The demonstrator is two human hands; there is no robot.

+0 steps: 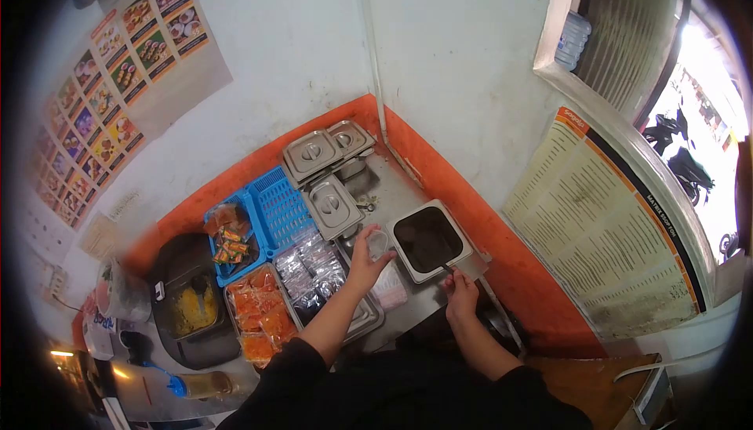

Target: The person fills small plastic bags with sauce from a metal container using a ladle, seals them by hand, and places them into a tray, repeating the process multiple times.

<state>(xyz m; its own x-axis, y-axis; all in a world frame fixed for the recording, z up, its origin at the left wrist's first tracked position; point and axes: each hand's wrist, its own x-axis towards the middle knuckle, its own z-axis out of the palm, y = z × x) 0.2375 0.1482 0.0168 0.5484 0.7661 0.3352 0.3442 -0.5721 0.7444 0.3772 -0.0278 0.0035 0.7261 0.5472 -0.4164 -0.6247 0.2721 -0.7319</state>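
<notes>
My left hand (365, 261) is closed round a small clear plastic cup (379, 243), held just left of a square steel container (418, 275). Dark contents (429, 239) fill the lower part of that container. At its near right rim, my right hand (461, 295) grips the thin handle of a utensil (449, 268). The utensil's other end is lost in the dark container, so its exact kind cannot be made out. Beneath my left hand lies a stack of clear plastic packaging (390, 287).
Lidded steel pans (332, 204) stand at the back. To the left are a tray of orange packets (261, 312), a tray of dark-filled sachets (314, 269), blue baskets (276, 203) and a black container (184, 273). A squeeze bottle (205, 385) lies near the front left.
</notes>
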